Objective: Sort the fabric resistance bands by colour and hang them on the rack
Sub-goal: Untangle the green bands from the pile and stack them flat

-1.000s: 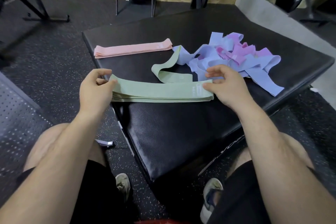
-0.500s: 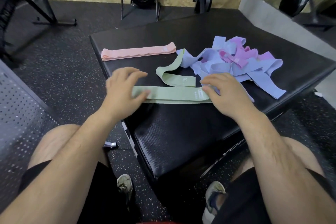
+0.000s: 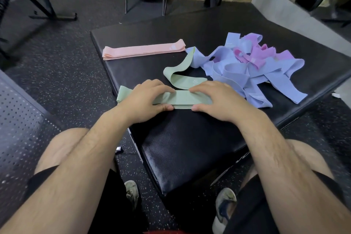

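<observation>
As two hands [image 3: 146, 99] [image 3: 218, 100] press one green stack [image 3: 182, 99], one pink stack [image 3: 144, 51] lies beyond.

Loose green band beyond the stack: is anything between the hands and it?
Nothing visible: left hand and right hand press the green stack, and the loose green band lies just beyond them. Its far end meets the blue tangle; whether caught, I cannot tell.

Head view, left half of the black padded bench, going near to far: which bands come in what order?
Flat stack of green fabric bands → loose curled green fabric band → flat stack of pink fabric bands.
</observation>
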A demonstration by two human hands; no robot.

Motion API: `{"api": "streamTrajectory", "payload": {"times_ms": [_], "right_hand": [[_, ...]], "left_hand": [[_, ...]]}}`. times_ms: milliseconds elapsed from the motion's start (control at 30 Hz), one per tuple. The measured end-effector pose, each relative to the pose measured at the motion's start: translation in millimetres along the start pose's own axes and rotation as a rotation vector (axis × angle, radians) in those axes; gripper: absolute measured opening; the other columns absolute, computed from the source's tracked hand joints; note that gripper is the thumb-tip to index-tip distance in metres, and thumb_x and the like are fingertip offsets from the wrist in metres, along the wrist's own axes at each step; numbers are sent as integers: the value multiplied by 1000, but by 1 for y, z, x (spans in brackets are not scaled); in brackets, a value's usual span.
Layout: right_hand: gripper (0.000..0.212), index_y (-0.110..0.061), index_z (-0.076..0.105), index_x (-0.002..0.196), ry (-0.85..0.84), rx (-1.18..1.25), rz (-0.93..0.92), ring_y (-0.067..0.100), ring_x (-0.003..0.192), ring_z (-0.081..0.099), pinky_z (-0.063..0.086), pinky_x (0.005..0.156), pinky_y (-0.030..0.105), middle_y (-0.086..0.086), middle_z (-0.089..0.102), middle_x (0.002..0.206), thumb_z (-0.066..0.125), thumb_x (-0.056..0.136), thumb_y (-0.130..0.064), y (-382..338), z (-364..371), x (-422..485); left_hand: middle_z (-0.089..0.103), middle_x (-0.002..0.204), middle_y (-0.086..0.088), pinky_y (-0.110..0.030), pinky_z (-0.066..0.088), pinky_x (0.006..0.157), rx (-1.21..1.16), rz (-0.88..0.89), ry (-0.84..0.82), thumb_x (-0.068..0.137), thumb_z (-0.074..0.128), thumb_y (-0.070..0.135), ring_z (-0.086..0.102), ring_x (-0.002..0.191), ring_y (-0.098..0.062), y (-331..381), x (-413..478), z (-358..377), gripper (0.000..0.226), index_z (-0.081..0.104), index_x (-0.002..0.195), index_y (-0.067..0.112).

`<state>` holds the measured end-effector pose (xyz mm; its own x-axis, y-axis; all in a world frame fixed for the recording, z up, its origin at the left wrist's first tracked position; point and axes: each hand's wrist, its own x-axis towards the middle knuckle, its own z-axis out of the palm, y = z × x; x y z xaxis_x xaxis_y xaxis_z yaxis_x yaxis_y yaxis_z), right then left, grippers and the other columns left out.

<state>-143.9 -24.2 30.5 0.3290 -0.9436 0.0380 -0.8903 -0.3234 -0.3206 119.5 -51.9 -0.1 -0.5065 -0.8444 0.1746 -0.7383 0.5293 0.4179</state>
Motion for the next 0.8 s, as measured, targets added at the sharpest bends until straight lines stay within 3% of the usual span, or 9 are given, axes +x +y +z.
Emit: {"api": "streamTrajectory", "payload": {"times_ms": [200, 300, 367, 467, 567, 800], "right_hand": [[51, -41, 59, 134, -25, 11, -3, 13, 129, 44, 33, 112, 36, -13, 54, 134, 74, 86, -51, 1, -3, 2], [54, -43, 58, 134, -6, 16, 11, 13, 131, 43, 33, 114, 38, -15, 53, 135, 70, 84, -60, 0, -3, 0], [52, -41, 59, 134, 93, 28, 1, 14, 130, 44, 33, 114, 38, -14, 55, 135, 62, 88, -64, -6, -1, 2], [37, -34, 62, 133, 228, 21, 1, 18, 126, 47, 35, 110, 38, -10, 60, 132, 52, 101, -50, -22, 6, 10], [32, -32, 63, 131, 242, -6, 23, 20, 122, 47, 35, 106, 37, -8, 64, 127, 44, 105, -37, -31, 14, 18], [35, -29, 62, 134, 255, 55, 92, 25, 121, 47, 35, 105, 41, -4, 66, 125, 40, 107, -28, -32, 17, 23]], "left_hand": [[55, 121, 12, -52, 42, 103, -13, 20, -4, 80, 54, 73, 48, 114, -14, -1, 1, 0, 61, 60, 130, 39], [54, 122, 11, -45, 41, 103, 12, 13, 79, 79, 51, 75, 49, 113, -15, 7, 0, 1, 62, 63, 127, 39], [52, 126, 8, -42, 40, 102, 19, -11, 179, 83, 51, 73, 49, 117, -18, 16, 3, 5, 59, 65, 127, 36], [52, 136, 0, -44, 39, 103, 36, -70, 305, 91, 52, 63, 49, 124, -24, 24, 18, 13, 51, 66, 127, 30], [56, 141, -5, -45, 39, 100, 88, -115, 339, 96, 52, 52, 49, 130, -30, 28, 33, 18, 43, 69, 126, 26], [67, 114, 1, -38, 43, 80, 248, -144, 316, 91, 38, 49, 61, 104, -30, 29, 44, 30, 51, 74, 103, 16]]}}
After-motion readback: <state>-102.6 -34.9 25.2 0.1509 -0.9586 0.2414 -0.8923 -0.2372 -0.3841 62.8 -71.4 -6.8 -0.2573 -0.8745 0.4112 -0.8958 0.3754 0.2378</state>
